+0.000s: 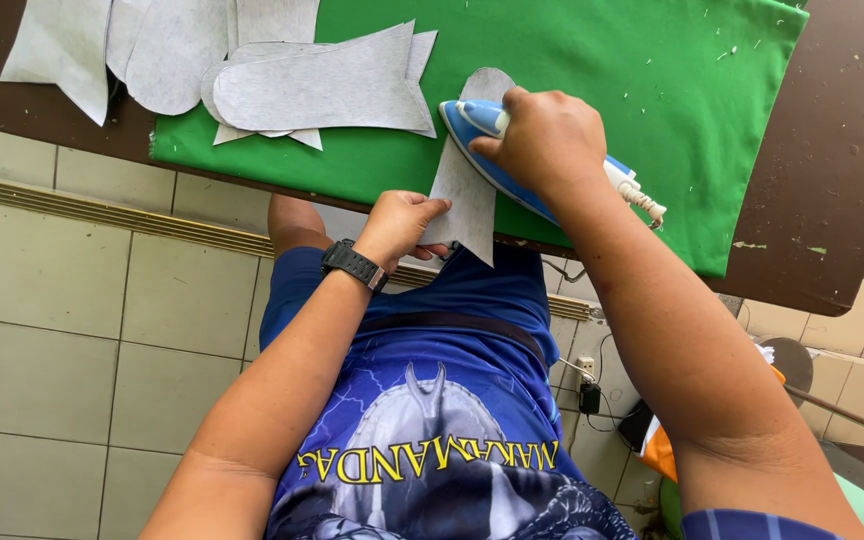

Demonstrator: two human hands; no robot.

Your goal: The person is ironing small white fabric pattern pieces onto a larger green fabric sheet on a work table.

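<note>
A pale tiled floor (52, 330) runs under a dark brown tabletop (832, 170), most of it covered by a green cloth (592, 60). At the far left of the tabletop lie loose grey felt cut-outs (102, 40), and just right of them, on the cloth, a stack of fish-tail-shaped grey pieces (322, 85), apart from the hands.

Nearer the middle, the left hand (402, 222), with a black watch (354, 264) on its wrist, is curled at the tabletop's near edge, its fingers pinching the lower end of a grey felt piece (464, 195). That piece lies with its long axis running away from the person, rounded end far on the cloth, the pointed near end hanging over the edge toward the lap.

Just right of it, the right hand (547, 140) is closed around the handle of a blue and white iron (477, 125). The iron's sole rests on the right side of the felt piece, its nose pointing away and to the left, its cord end (642, 200) trailing right. So the piece lies between the two hands, the left at its near end, the right over its middle.
</note>
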